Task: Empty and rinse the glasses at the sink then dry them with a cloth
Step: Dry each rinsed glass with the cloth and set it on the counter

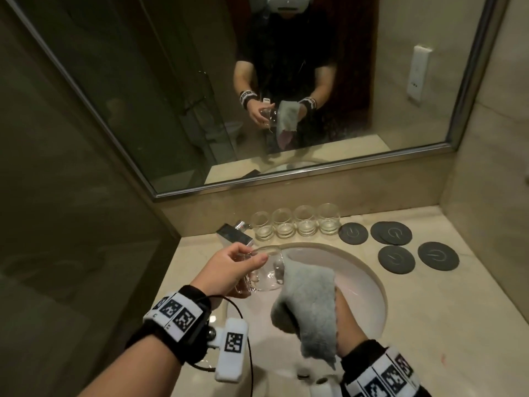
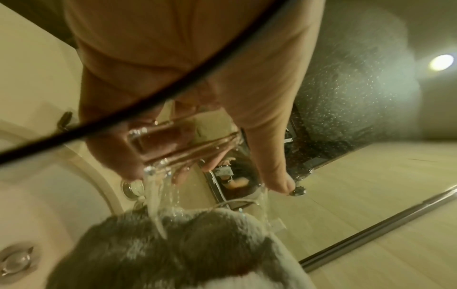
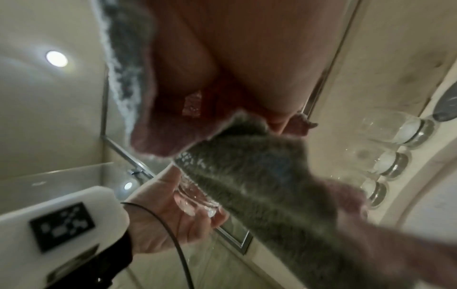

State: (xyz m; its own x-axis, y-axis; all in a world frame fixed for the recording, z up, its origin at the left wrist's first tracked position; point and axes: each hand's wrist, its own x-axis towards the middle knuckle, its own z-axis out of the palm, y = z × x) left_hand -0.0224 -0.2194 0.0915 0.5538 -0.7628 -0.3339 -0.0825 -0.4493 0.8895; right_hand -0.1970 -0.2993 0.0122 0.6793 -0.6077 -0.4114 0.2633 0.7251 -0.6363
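My left hand (image 1: pixel 243 262) grips a clear wet glass (image 1: pixel 266 277) lying on its side above the sink (image 1: pixel 375 285), mouth towards the right. In the left wrist view the fingers curl round the glass (image 2: pixel 173 144), which is streaked with water. My right hand (image 1: pixel 347 318) holds a grey cloth (image 1: pixel 309 305) draped over it, the cloth's upper end against the glass's mouth. The right wrist view shows the cloth (image 3: pixel 259 185) reaching the glass (image 3: pixel 195 203) held in the left hand (image 3: pixel 158 215). The right hand's fingers are hidden under the cloth.
Several empty glasses (image 1: pixel 294 223) stand in a row at the back of the counter, next to the chrome tap (image 1: pixel 234 236). Several dark round coasters (image 1: pixel 396 257) lie to their right. A wall mirror (image 1: pixel 200 81) rises behind. The sink drain (image 2: pixel 14 260) shows below.
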